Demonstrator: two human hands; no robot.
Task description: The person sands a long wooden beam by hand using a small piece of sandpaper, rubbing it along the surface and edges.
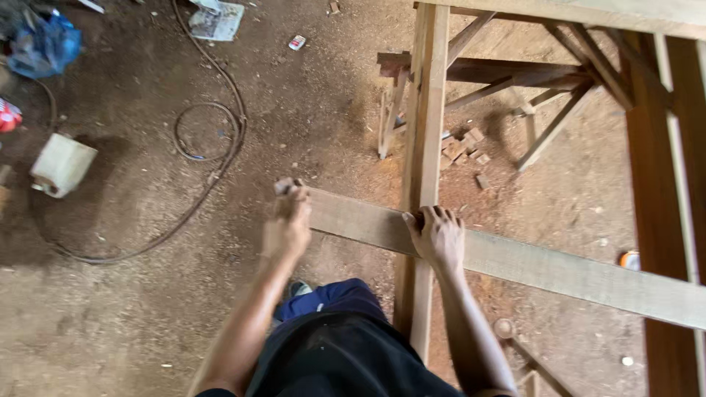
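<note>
Plank lies across an upright post, over the dirt floor. The left hand wraps its near end; the right hand presses flat at the crossing (fingers spread). It looks like positioning, so steady alignment seems called for.

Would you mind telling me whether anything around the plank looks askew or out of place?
The plank lies slanted across the upright post, not square to it. Small wood offcuts lie scattered on the dirt floor, beside a loosely coiled cable.

A carpentry workshop: sawdust-strewn dirt floor, raw planks, timber frames and offcut blocks.
</note>
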